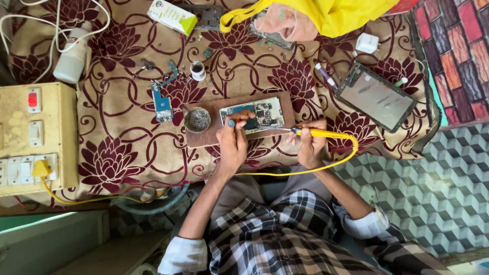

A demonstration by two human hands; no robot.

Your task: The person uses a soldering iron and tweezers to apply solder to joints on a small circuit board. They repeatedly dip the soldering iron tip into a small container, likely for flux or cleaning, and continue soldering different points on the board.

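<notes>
Checked trousers fill the foreground, and beyond them both hands work on the worktop's wooden board (204, 136): the left hand (233, 144) pins the opened phone (253, 114) down, the right hand (308, 146) pinches a yellow soldering iron (321, 134) beside it, so soldering seems underway, calling for a steady tip.

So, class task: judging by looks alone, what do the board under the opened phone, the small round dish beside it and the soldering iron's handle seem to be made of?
Board: probably wood, matt brown, flat with squared edges.
Small round dish: looks like metal, dull grey with a thin rim; its contents are unclear.
Soldering iron handle: likely plastic, smooth glossy yellow, matching its cord, held by the right hand.
</notes>
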